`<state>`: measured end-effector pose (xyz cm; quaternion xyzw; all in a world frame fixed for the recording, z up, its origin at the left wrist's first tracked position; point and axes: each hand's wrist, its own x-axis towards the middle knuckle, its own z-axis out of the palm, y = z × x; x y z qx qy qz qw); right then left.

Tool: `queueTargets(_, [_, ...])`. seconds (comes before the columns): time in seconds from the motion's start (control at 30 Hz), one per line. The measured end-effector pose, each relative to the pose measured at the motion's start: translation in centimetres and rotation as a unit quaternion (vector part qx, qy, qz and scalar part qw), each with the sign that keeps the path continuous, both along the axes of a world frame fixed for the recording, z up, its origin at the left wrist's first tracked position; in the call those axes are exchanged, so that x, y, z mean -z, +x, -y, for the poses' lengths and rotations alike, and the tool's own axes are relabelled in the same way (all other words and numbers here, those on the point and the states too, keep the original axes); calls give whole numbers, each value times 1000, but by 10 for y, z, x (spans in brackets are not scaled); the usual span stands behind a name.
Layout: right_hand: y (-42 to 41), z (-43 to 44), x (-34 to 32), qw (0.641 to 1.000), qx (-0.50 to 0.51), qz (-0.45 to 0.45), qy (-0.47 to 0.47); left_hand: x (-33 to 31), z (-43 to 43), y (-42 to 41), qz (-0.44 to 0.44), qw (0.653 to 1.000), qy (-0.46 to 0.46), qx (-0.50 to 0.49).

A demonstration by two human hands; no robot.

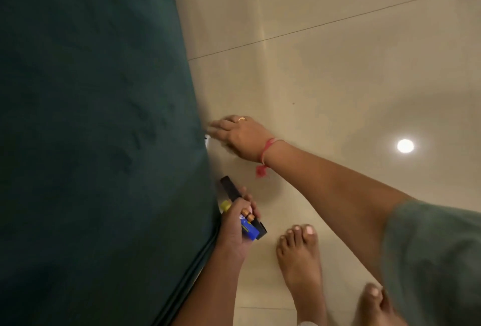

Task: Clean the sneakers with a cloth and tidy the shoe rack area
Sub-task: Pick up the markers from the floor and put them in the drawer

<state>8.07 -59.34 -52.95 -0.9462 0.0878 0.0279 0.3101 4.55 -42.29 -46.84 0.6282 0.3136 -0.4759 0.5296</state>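
Left hand [240, 224], grip clenched: a blue tube [250, 231] with a yellow cap [226, 205] and a black bar [230, 190] bunched together in it, what the bar is I can't make out. Just beside it, the dark green cushion [91, 117], cut off by the frame. Further out, the right hand [243, 137] reaches flat to the cushion's edge, smeared by blur; a white speck [207, 141] sits at its fingertips, and whether the grip has it I cannot tell. Red thread [268, 151] at that wrist. Bare feet [299, 255] on the glossy floor [338, 65]. Sneakers and cloth lie outside this view.
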Motion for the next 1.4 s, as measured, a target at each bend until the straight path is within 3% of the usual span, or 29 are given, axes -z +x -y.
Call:
queueTargets(0.17, [31, -9, 2, 988, -79, -29, -128, 1, 2, -3, -17, 999, -4, -52])
queueTargets(0.3, [26, -9, 10, 988, -59, 5, -141, 4, 2, -7, -22, 998, -1, -65])
queueTargets(0.37, [14, -5, 6, 988, -13, 9, -151, 2, 2, -9, -10, 998, 4, -58])
queueTargets(0.5, [-38, 3, -19, 991, 115, -21, -65, -19, 9, -18, 13, 999, 25, -17])
queueTargets(0.67, [-119, 4, -84, 956, 285, -71, 11, -77, 27, -33, 18, 999, 27, -35])
queueTargets(0.83, [-197, 4, -184, 870, 475, -39, 128, -160, 60, -62, -22, 999, 32, 7])
queueTargets(1.0, [-251, 5, -258, 785, 586, 1, 199, -222, 112, -91, -32, 995, 33, 92])
queueTargets(1.07, [-264, 10, -283, 734, 638, 12, 232, -239, 135, -102, -30, 987, 18, 155])
queueTargets(1.17, [-275, 22, -312, 655, 697, 46, 287, -255, 169, -116, -13, 967, -10, 255])
queueTargets(1.27, [-288, 39, -325, 572, 741, 104, 335, -259, 200, -131, -31, 953, -57, 295])
queueTargets(1.4, [-305, 56, -324, 511, 765, 152, 363, -250, 234, -163, -35, 917, -94, 386])
